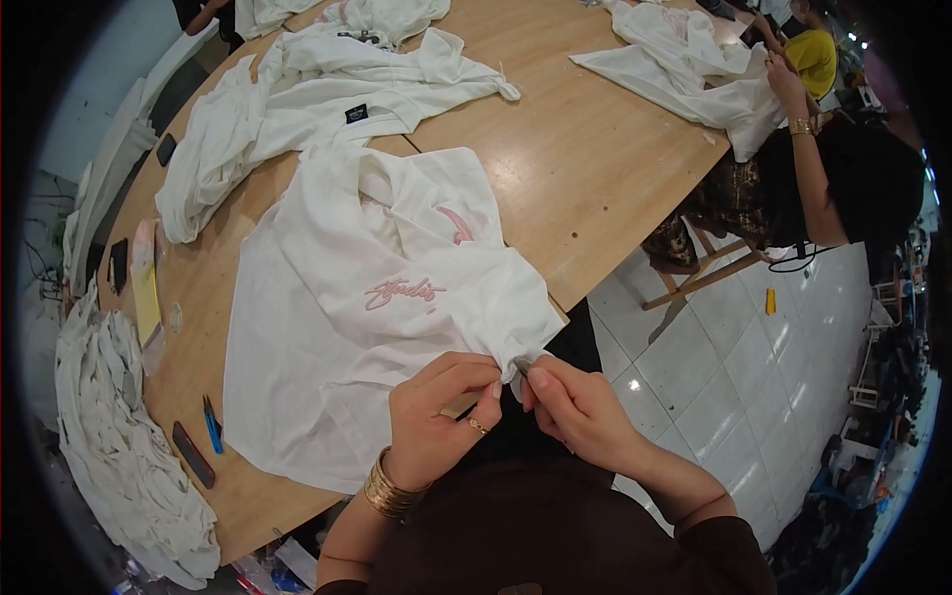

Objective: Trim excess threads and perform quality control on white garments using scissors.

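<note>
White garment (367, 307) with pink script print lies spread on the wooden bench (575, 169), its lower corner bunched at the bench's near edge. Head view: I note left hand (441, 416) and right hand (575, 407) meeting at that corner, fingers (466, 375) of both pinched narrow on the fabric; a small pale object sits under the left fingers, too hidden to identify. Left wrist carries gold bangles (389, 488), a ring on one finger. Left of the garment: blue pen (212, 426) and a dark flat tool (192, 454) on the bench, a heap of white cloth (129, 456) beyond the edge. More white garments (317, 99) lie farther up the bench. Another person (843, 169) sits at the far right, hands on another white piece (684, 69)
</note>
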Demonstrator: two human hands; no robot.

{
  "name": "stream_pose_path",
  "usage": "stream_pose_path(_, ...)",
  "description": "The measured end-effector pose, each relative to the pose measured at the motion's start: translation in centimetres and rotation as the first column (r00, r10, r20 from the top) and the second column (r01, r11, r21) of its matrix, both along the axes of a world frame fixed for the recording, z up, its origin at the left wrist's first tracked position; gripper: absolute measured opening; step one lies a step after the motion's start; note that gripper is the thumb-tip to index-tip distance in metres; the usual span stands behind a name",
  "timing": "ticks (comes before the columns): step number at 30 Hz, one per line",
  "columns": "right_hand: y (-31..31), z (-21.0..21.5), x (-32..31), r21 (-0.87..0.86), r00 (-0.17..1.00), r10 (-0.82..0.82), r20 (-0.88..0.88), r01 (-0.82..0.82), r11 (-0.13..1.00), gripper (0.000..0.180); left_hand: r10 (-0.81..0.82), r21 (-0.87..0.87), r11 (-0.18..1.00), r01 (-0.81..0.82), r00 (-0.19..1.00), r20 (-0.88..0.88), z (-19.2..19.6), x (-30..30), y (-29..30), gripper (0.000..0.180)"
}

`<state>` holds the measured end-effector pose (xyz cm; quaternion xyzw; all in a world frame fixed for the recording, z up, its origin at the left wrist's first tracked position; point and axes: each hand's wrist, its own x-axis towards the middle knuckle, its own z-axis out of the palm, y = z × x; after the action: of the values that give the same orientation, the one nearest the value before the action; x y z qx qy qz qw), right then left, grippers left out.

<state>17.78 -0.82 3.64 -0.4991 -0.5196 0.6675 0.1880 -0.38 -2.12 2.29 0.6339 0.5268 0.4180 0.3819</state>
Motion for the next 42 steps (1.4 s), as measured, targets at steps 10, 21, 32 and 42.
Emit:
stream_pose_path(10, -0.3, -0.4, -1.1, 0.434, 0.978, -0.194, 0.08, 0.141, 0.89, 0.018, -0.04, -0.014, 0.999, 0.04, 0.999, -0.01, -0.1, 0.1, 0.1, 0.012)
stream_pose_path(21, -0.2, -1.9, -1.8, 0.628, 0.973, -0.215, 0.082, 0.117, 0.769, 0.017, -0.025, -0.186, 0.981, 0.051, 0.989, 0.143, -1.2, -0.8, -0.2, 0.009)
stream_pose_path(32, -0.3, -2.5, -1.7, 0.754, 0.975, -0.168, 0.148, -0.002, 0.656, 0.017, -0.14, -0.215, 0.968, 0.128, 0.989, -0.038, -0.1, -1.0, 0.4, 0.01)
stream_pose_path(42, -0.5, -2.5, -1.0, 0.705, 0.978, -0.147, 0.146, 0.001, 0.71, 0.018, -0.133, -0.271, 0.95, 0.154, 0.987, 0.094, -0.5, -0.6, 0.5, 0.009)
